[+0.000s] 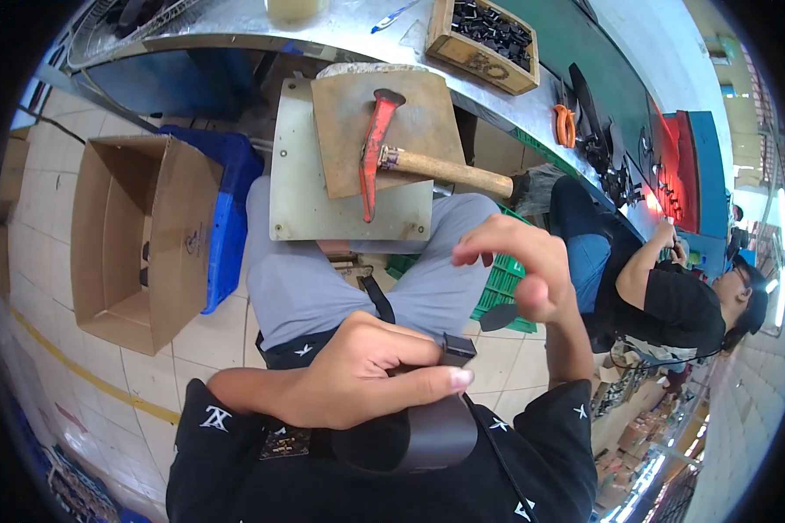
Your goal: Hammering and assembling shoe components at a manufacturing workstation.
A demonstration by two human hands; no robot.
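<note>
My left hand (366, 370) is closed, thumb and fingers pinching a small black block-shaped piece (459, 349) in front of my chest. Just below it is a dark grey, smooth curved plate (443, 433); whether the two are joined, I cannot tell. Raised to the right, my right hand (523, 257) has its fingers bent and its thumb apart, with nothing visible in it. A hammer with a long red head (373, 157) and wooden handle (453, 171) lies on a brown square board (340, 113), which rests on a pale plate (292, 174) above my knees.
Left on the tiled floor stands an open cardboard box (139, 244) beside a blue bin (227, 253). The metal bench (366, 39) carries a wooden box (480, 61) of small black parts, orange-handled scissors (565, 126) and dark blades (597, 131). A co-worker (672, 301) sits at right.
</note>
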